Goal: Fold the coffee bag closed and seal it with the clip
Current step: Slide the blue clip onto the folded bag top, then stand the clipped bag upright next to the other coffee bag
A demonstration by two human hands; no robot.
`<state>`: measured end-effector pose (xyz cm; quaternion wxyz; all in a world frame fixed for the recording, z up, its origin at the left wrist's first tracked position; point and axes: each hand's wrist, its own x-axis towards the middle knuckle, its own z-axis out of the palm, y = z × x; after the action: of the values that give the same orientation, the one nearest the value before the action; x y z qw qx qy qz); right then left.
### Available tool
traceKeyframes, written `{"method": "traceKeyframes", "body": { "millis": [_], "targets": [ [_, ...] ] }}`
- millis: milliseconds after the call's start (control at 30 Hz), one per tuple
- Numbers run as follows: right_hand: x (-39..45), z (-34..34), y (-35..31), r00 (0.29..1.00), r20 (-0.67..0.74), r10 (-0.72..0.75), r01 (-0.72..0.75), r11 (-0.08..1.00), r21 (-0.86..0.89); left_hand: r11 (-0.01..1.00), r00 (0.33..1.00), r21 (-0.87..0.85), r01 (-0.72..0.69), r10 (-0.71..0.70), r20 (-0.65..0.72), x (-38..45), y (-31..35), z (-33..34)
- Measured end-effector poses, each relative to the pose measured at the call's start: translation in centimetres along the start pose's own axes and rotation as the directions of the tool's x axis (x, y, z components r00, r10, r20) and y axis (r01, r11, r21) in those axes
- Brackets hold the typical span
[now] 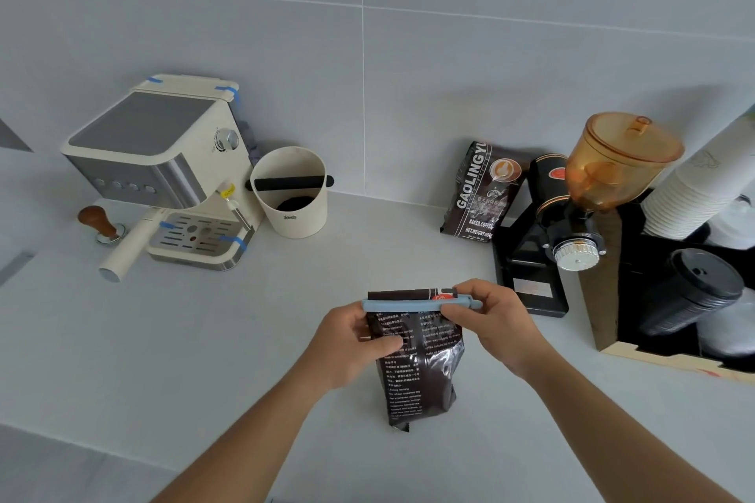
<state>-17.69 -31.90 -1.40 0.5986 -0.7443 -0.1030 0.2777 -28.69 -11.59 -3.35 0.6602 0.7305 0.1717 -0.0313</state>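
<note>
While the dark coffee bag (416,363) stands on the grey counter (245,339), a blue clip (408,305) lies across its folded top. The left hand (359,343) pinches the bag's left side just under the clip. The right hand (494,319) pinches the clip's right end. Behind, a second bag (482,192) reads "GAOLINGYU" and "BAKED COFFEE".

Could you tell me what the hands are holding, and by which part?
Left hand grips the coffee bag at its upper left side; right hand pinches the blue clip's right end.
</note>
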Motion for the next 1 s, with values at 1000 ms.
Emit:
{"method": "traceKeyframes", "body": {
  "millis": [1000],
  "targets": [
    [-0.5,3.8,2.4,0.957,-0.242,-0.158,0.133,0.984,-0.119,0.989,0.988,0.038,-0.143,0.141,0.070,-1.9,0.2,3.5]
  ]
}}
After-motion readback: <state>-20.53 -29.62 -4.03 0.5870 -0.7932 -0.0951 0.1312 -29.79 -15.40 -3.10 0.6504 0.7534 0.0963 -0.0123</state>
